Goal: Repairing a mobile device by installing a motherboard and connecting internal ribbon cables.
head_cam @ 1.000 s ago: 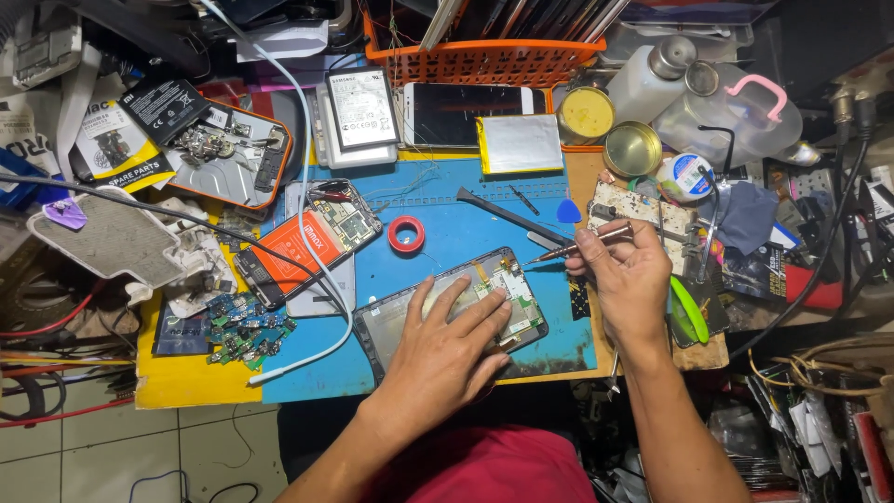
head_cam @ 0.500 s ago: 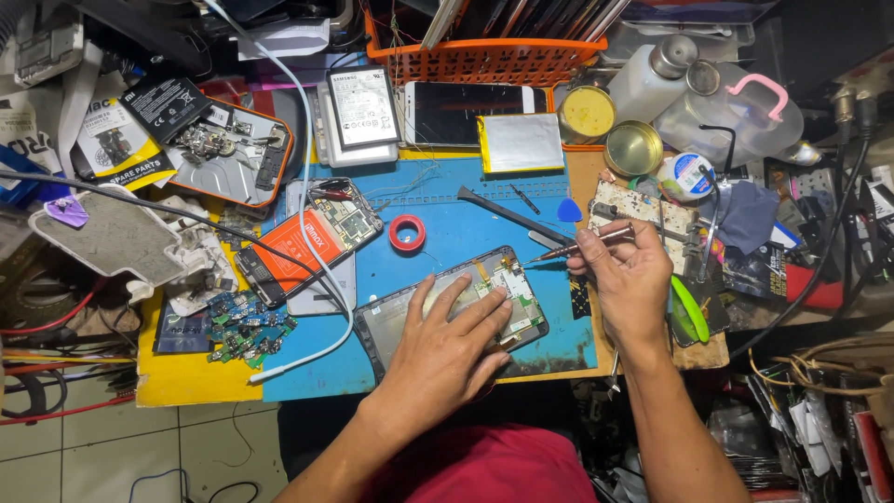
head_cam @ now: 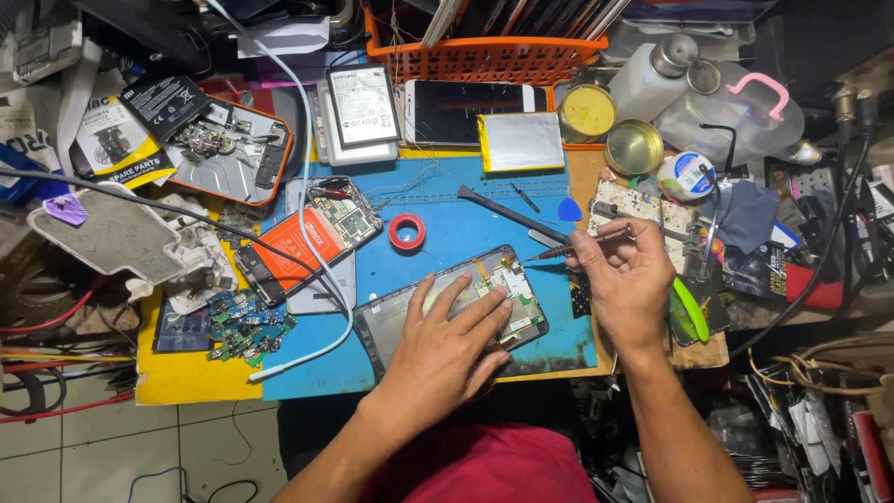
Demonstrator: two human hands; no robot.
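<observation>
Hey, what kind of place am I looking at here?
Most likely a phone repair bench. The left hand presses on an opened phone on a blue mat, the right hand holds a thin tool, and loose circuit boards and batteries lie around.

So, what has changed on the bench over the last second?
Very little. The right hand keeps its grip on the thin tool, with at most a slight shift above the opened phone. The left hand stays flat on that phone. The red tape roll has not moved.
</observation>
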